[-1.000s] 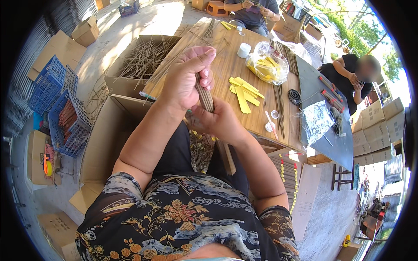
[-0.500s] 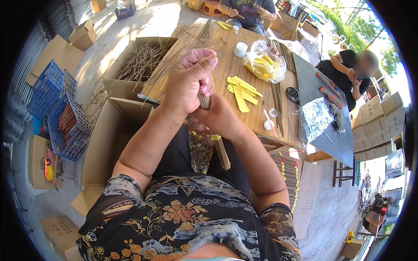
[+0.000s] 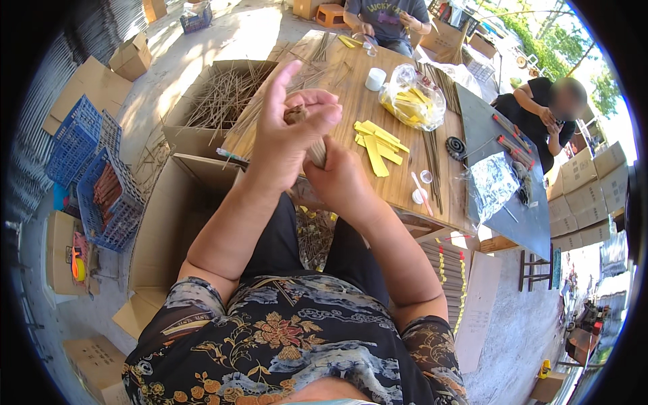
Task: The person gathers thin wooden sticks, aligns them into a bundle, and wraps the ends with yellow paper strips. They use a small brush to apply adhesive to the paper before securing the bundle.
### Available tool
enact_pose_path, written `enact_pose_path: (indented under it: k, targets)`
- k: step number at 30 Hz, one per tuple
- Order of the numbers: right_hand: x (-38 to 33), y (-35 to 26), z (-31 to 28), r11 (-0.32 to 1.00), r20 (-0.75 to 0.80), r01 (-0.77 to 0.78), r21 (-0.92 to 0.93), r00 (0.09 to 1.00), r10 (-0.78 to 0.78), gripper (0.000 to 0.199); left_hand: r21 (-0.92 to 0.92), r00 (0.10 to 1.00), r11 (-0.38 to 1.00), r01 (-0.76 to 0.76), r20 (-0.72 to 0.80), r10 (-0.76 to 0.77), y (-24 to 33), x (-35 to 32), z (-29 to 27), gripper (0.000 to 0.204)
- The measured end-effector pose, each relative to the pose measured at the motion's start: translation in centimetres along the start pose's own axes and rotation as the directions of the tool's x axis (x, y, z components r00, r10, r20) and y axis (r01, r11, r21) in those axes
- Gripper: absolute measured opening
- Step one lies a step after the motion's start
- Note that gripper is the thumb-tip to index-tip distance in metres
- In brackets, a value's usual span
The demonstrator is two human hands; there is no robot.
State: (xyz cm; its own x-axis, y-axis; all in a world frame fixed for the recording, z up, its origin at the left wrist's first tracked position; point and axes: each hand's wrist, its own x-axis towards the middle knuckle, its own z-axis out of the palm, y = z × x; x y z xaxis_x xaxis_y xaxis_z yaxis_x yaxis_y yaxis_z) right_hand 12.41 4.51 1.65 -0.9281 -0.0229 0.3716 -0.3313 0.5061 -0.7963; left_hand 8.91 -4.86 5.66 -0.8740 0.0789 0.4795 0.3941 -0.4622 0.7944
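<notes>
The left hand [image 3: 287, 131] is raised above the near left part of the bench [image 3: 351, 115], its forefinger stretched upward and its other fingers curled over the top end of a bundle of brown sticks [image 3: 312, 138]; its grip is pressed together on that bundle. The right hand [image 3: 341, 179] sits just below and to the right, its grip closed round the lower part of the same bundle, so the two hands touch around it. The bundle stands nearly upright between them, over the near edge of the bench, with only its top and a short middle stretch showing.

On the bench, right of the hands, lie loose yellow strips [image 3: 374, 142], and beyond them a clear bag [image 3: 413, 101] with more yellow strips inside. A white cup [image 3: 375, 79] stands near the bag. Thin sticks [image 3: 432, 162] lie in a row toward the right edge, with a white spoon [image 3: 419, 192] near them.

Left of the bench stands an open box of sticks [image 3: 216, 101], and nearer, an open cardboard box [image 3: 169, 223]. Blue crates [image 3: 88, 169] stand on the floor further left.

At the far end a person [image 3: 385, 17] sits facing the bench; another person [image 3: 547, 111] sits at the right, beside a dark board [image 3: 499, 175].
</notes>
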Motion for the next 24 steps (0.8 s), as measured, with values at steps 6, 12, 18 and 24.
enact_pose_path:
  k: [6, 12, 18, 24]
  targets:
    - [-0.5, 0.1, 0.3, 0.926, 0.286, -0.244, 0.288, 0.945, 0.16, 0.019, -0.439, 0.918, 0.808, 0.394, 0.228, -0.324, 1.0, 0.4, -1.2, 0.032]
    - [-0.4, -0.4, 0.9, 0.998, -0.031, -0.05, 0.035, 0.998, 0.051, 0.015, -0.246, 0.959, 0.932, 0.265, -0.036, -0.282, 0.0, 0.5, 0.0, 0.022]
    - [-0.2, -0.4, -0.4, 0.942, 0.267, -0.197, 0.27, 0.956, 0.124, 0.011, -0.38, 0.918, 0.843, 0.381, 0.264, -0.296, 0.8, 0.7, -0.8, 0.018]
    - [-0.1, -0.7, 0.1, 0.953, 0.113, -0.205, 0.223, 0.976, 0.183, 0.017, -0.258, 0.96, 0.928, 0.267, -0.008, -0.279, -0.2, 0.8, 0.1, 0.013]
